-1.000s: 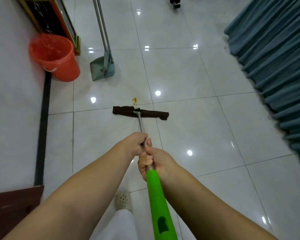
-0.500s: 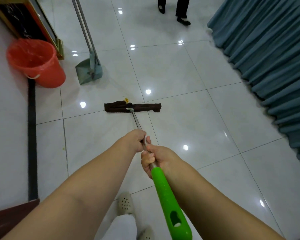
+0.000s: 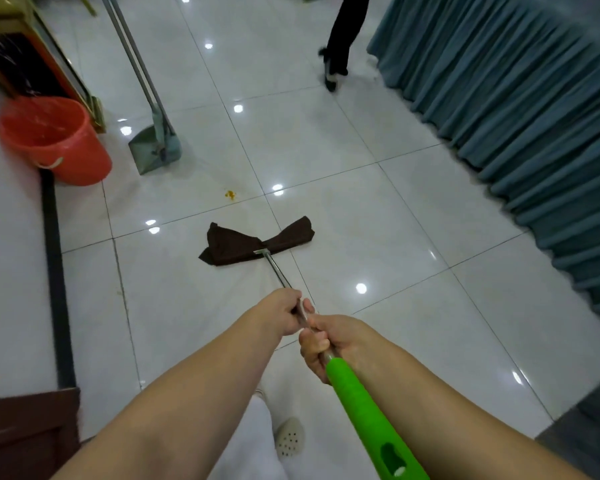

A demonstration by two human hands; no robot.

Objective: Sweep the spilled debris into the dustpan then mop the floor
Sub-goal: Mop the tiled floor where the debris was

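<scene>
Glossy white floor tiles point(image 3: 378, 216) carry a mop with a metal shaft, green plastic grip and dark brown cloth head point(image 3: 257, 244), the cloth lying flat with a small yellow scrap of debris point(image 3: 230, 194) a little beyond it. Both the left hand point(image 3: 280, 315) and the right hand point(image 3: 329, 341) curl their fingers tightly round the shaft, left ahead of right. Farther off, a grey-green long-handled dustpan point(image 3: 153, 147) stands beside an orange plastic bucket point(image 3: 54, 140).

Bright overhead lamps glare off the glossy floor point(image 3: 413, 237); edges bend and blur.
</scene>
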